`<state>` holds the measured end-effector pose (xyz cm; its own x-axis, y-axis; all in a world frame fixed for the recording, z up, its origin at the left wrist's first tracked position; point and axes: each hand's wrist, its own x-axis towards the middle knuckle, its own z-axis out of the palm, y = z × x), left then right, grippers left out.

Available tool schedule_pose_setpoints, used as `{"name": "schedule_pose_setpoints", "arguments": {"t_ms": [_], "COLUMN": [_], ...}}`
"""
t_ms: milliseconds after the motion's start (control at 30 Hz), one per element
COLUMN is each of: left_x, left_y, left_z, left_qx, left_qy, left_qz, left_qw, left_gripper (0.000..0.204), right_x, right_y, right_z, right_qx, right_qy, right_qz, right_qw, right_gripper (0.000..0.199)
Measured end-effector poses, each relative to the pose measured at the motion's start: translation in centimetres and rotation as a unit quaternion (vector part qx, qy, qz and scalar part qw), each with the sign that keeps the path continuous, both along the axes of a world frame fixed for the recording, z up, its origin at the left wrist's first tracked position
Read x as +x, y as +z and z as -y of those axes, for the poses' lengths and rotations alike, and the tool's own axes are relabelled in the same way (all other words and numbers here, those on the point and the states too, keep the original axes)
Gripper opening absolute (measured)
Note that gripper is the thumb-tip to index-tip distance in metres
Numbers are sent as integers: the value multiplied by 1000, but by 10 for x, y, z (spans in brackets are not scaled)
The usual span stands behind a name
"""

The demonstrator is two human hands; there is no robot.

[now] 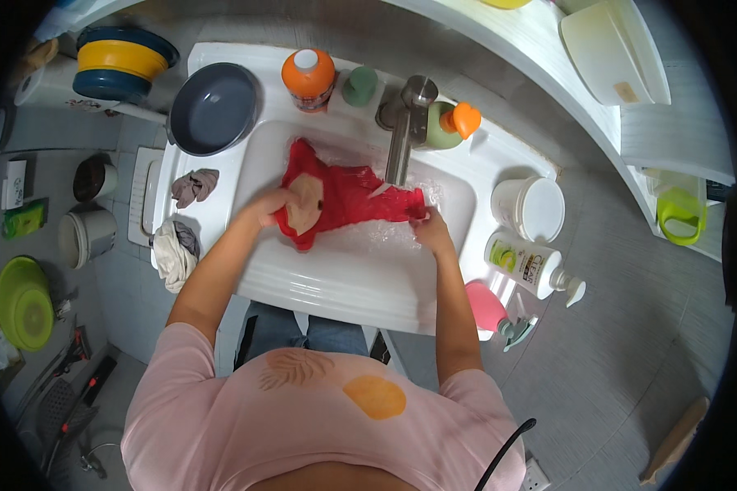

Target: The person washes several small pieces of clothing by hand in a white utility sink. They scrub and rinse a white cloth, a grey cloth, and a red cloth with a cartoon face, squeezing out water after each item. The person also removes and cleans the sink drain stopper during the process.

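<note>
A wet red cloth garment (344, 196) with a beige patch is stretched across the basin of the white sink (336, 286). My left hand (272, 206) is closed on its left end, beside the patch. At the other end, my right hand (431, 229) pinches the narrow red edge. The metal faucet (399, 147) reaches over the garment's right part, and water splashes and bubbles around there.
On the sink's rim are a grey basin (213, 108), an orange bottle (308, 78), a green pump bottle (444, 124), a white tub (540, 209), a white pump bottle (522, 263) and a pink spray bottle (487, 304). Crumpled cloths (174, 255) lie at the left.
</note>
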<state>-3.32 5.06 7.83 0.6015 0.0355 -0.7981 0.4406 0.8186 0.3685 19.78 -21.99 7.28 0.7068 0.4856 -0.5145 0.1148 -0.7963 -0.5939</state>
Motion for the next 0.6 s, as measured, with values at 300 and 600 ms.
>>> {"name": "schedule_pose_setpoints", "arguments": {"t_ms": [300, 600], "left_x": [-19, -17], "left_y": [-37, -39], "left_z": [-2, 0], "left_qx": [-16, -2], "left_qy": [8, 49], "left_qz": [-38, -16], "left_qw": [999, 999], "left_gripper": [45, 44], "right_x": [-25, -28], "right_y": [211, 147], "right_z": [-93, -58], "right_qx": [265, 286], "right_qy": [199, 200], "right_qz": [404, 100], "right_qw": [852, 932], "right_gripper": [30, 44]}}
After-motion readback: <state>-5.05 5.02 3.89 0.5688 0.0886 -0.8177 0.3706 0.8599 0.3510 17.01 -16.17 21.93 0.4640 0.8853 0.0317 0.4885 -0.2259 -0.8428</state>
